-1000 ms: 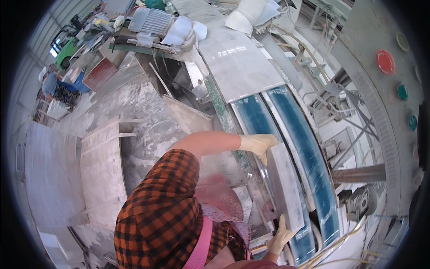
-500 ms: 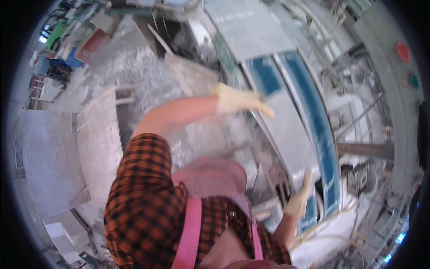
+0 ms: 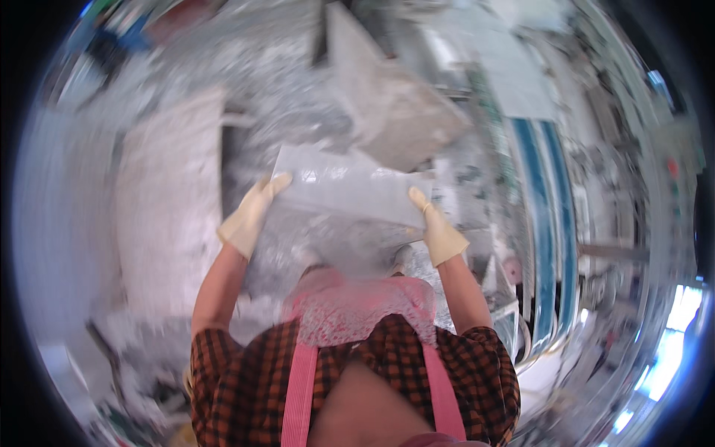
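A pale grey rectangular panel [image 3: 346, 185] hangs in front of me, its upper face shiny with reflected light. My left hand [image 3: 255, 212], in a cream rubber glove, grips its left end, with the thumb on top. At the right end my right hand [image 3: 439, 227], gloved alike, is closed on the edge. The fingers under the panel are hidden. I cannot tell whether it is stone, ceramic or glass. Below it the pink apron [image 3: 357, 302] covers my front.
To my right runs a machine with two blue belts [image 3: 530, 223]. A large whitish board [image 3: 171, 208] stands on the left. Ahead, a worn brownish board [image 3: 406, 112] lies at an angle over the wet grey floor [image 3: 287, 97]. A red button [image 3: 672, 168] shows far right.
Half a second ago the panel lay on the blue belts with my hands at it. Now both hands hold it up off the machine, and my view has swung left.
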The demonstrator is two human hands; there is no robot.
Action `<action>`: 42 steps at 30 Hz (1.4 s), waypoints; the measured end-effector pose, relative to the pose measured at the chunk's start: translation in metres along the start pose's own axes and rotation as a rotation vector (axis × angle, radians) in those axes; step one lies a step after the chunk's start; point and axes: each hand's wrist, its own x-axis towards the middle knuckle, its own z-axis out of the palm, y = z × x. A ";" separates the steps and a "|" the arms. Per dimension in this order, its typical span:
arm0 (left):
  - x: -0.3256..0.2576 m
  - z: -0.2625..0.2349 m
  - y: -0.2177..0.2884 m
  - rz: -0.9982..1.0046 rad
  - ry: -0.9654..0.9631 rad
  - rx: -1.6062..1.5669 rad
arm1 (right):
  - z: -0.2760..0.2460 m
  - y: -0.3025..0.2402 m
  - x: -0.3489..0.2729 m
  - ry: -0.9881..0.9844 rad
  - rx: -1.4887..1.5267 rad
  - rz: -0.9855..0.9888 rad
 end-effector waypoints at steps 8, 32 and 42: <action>-0.100 -0.143 -0.044 0.202 0.475 0.023 | 0.180 -0.008 0.062 -0.471 -0.099 0.206; 0.113 -0.250 -0.058 -0.053 1.050 0.258 | 0.439 -0.186 0.340 -0.835 -0.671 0.146; 0.177 -0.314 -0.033 -0.210 1.234 0.405 | 0.591 -0.215 0.427 -0.994 -0.822 0.141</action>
